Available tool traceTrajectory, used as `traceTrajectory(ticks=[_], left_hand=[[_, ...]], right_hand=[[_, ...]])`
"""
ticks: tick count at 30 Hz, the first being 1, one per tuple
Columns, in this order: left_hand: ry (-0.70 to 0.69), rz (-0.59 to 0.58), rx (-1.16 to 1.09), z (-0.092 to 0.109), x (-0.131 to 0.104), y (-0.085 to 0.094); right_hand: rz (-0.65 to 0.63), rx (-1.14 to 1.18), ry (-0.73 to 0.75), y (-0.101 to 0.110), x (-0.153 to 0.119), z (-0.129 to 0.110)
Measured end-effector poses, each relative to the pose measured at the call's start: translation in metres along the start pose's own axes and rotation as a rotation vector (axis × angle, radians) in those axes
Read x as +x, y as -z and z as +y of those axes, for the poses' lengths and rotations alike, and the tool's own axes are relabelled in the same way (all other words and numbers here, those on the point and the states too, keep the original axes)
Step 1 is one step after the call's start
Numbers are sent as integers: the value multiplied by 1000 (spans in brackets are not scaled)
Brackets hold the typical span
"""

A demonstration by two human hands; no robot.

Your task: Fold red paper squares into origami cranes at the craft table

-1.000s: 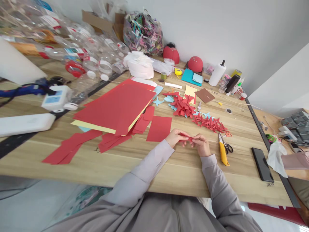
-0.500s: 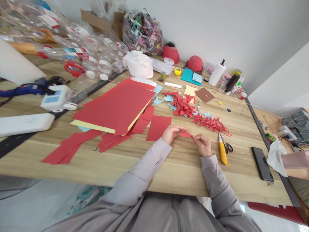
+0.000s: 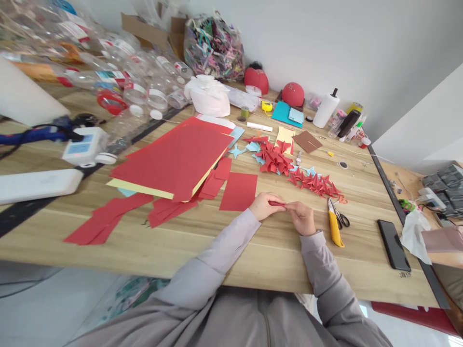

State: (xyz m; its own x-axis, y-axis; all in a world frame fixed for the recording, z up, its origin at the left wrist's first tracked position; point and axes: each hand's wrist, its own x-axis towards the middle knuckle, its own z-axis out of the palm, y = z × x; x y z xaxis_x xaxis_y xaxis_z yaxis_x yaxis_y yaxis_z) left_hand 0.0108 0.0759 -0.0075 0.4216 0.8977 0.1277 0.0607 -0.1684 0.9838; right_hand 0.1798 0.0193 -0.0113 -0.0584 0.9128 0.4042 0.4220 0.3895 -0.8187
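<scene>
A small folded red paper piece (image 3: pixel 277 204) is pinched between my two hands above the wooden table (image 3: pixel 267 260). My left hand (image 3: pixel 265 206) is closed on its left end, and the fingers of my right hand (image 3: pixel 301 217) are closed on its right end. Just left of my left hand lies a square red sheet (image 3: pixel 238 191). Beyond the hands are a heap of folded red paper stars (image 3: pixel 274 156) and a row of red stars (image 3: pixel 313 183). A yellow-handled cutter (image 3: pixel 334 226) and black scissors (image 3: pixel 343 220) lie right of my right hand.
Large red sheets (image 3: pixel 173 154) and red strips (image 3: pixel 108 217) cover the left side. Plastic bottles (image 3: pixel 133 91) crowd the back left. A phone (image 3: pixel 393 245) lies at the right. Along the wall stand a white bottle (image 3: pixel 326 110) and red domed objects (image 3: pixel 292 94).
My hands have come closer together. The red piece now appears narrower and more covered by my fingers, and my left fingers have closed on it.
</scene>
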Motion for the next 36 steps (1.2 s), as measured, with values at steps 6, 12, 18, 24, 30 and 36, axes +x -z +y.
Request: traceTrajectory(ticks=[6,12,18,24,30,36], left_hand=[[-24,7,0,0,-1,0],[-27,9,-5,0,-1,1],[-31,25,-1,-3,-1,1],[-52,0,-3,-5,-1,1],[-139,-38,-15,-9,-1,1],[-231,-25,-29,-13,0,-1]], right_hand=[[-70,55,-79,1,1,-3],[-47,178,-162,-2,3,1],[-58,207,-219,-4,3,3],[-61,249,-244,-4,2,4],[-77,276,-249,-4,2,5],[-92,255,-219,-3,3,7]])
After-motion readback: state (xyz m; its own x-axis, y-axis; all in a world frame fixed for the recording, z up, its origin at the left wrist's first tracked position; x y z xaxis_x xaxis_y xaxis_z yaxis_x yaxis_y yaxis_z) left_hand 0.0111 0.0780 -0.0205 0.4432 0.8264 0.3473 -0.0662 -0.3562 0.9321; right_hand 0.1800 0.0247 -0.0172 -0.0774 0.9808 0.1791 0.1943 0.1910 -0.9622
